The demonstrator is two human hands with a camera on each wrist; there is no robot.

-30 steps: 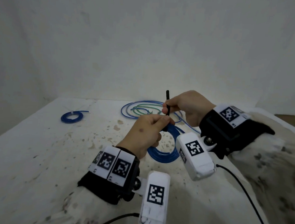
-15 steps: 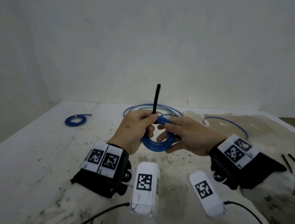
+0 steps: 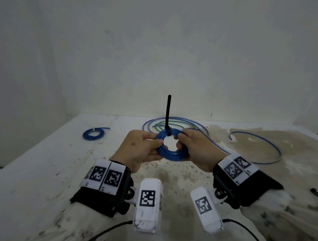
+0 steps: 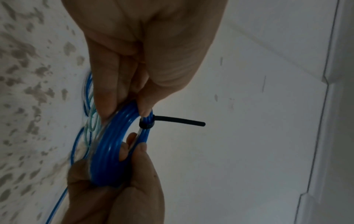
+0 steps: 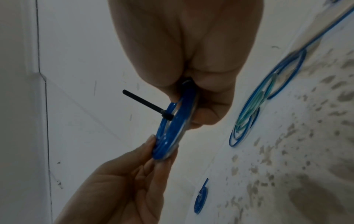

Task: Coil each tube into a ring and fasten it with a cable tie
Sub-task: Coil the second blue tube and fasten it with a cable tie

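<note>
A blue tube wound into a small ring [image 3: 171, 153] is held up over the table between both hands. A black cable tie [image 3: 168, 113] is cinched round the ring's top, its tail standing straight up. My left hand [image 3: 158, 147] pinches the ring's left side, thumb on the near face. My right hand [image 3: 182, 145] pinches the right side. In the left wrist view my left hand [image 4: 134, 60] grips the ring [image 4: 113, 144] beside the cable tie [image 4: 178, 121]. In the right wrist view the ring [image 5: 172, 136] is seen edge-on under my right hand [image 5: 191, 53].
A small tied blue coil [image 3: 93, 134] lies at the table's far left. Loose blue and green tubes [image 3: 180, 119] lie in wide loops behind my hands, and another blue tube [image 3: 279, 151] curves at the right. Spare black cable ties [image 3: 317, 193] lie at the right edge. The stained white table [image 3: 43, 170] meets a wall.
My right hand has let go of the tie's tail and taken the ring's right side. The ring has been lifted and turned to face me, tail pointing up.
</note>
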